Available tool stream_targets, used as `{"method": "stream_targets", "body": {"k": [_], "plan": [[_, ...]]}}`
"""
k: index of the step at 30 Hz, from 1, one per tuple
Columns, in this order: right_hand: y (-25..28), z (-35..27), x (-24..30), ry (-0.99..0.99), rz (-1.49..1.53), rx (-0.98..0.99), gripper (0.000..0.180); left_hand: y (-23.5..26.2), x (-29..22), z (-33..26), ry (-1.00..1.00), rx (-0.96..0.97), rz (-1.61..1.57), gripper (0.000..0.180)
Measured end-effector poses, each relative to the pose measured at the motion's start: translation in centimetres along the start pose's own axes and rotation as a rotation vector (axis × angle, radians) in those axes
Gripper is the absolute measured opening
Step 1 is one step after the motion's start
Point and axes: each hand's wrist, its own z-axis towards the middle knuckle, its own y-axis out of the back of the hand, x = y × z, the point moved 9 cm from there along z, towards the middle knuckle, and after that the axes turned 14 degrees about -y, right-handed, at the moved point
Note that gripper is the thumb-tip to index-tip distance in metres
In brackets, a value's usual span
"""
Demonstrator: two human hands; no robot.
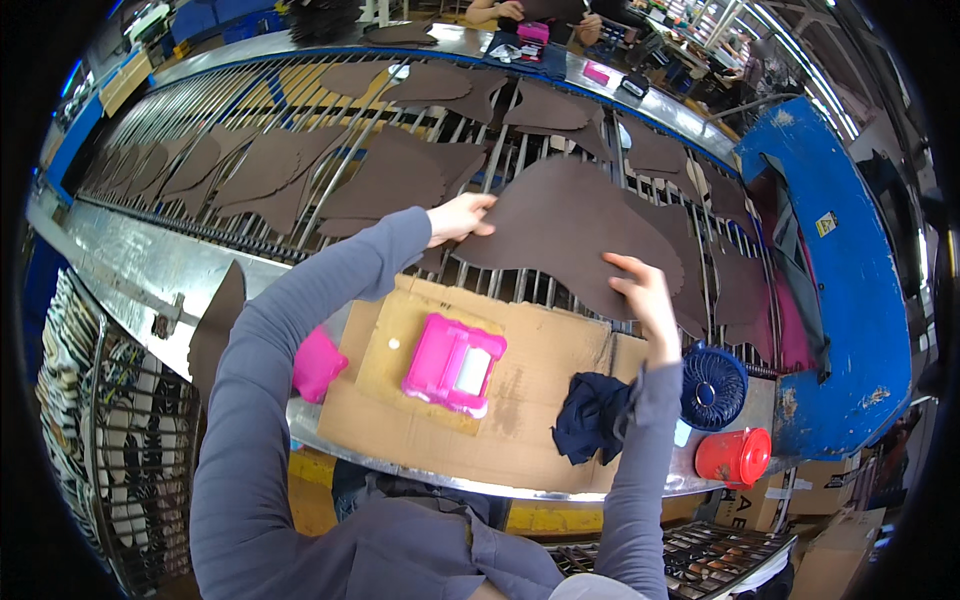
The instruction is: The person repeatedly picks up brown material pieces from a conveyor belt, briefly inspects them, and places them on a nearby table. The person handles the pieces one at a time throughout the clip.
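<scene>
A large brown cut sheet piece (570,215), flat and curved in outline, is held over the metal rods of the conveyor (545,290). At its left edge, my left hand (462,218) pinches the material between thumb and fingers. My right hand (645,290) grips the lower right edge, thumb and fingers closing on it. Similar brown pieces (400,175) lie overlapped in groups along the rods. Below my hands, a pink box-like holder (455,365) with a white block in it rests on a cardboard sheet (530,360).
Beside my right forearm are a dark cloth (588,420), a dark blue fan (714,387) and a red lidded bucket (733,458). A pink bundle (318,365) sits by my left arm. The blue machine housing (850,290) borders the right. Across the conveyor, another person's hands (588,27) are visible.
</scene>
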Motion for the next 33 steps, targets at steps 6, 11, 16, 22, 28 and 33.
{"method": "stream_targets", "body": {"k": [6, 11, 16, 22, 28, 33], "plan": [[-7.4, 9.7, -7.1, -0.283, 0.04, 0.216, 0.04, 3.9, 10.8, 2.0, 0.239, -0.086, -0.004, 0.056], [-9.5, 11.7, -11.8, -0.274, 0.069, 0.22, 0.04, 4.1, 13.6, 2.1, 0.26, -0.001, 0.052, 0.058], [-7.4, 11.5, -12.6, -0.156, -0.192, 0.021, 0.04, 6.2, 11.0, 1.1, 0.224, -0.059, 0.184, 0.049], [-5.2, 8.0, -7.1, 0.125, -0.359, -0.222, 0.031, 22.8, 11.3, -1.7, 0.09, -0.571, 0.704, 0.064], [-6.4, 2.5, -1.9, 0.152, -0.204, -0.143, 0.027, 30.5, 16.8, -2.4, 0.183, -0.58, 0.687, 0.077], [-5.0, -2.7, -3.0, 0.079, -0.142, -0.199, 0.029, 25.0, 13.5, -1.1, 0.365, -0.62, 0.955, 0.085]]}}
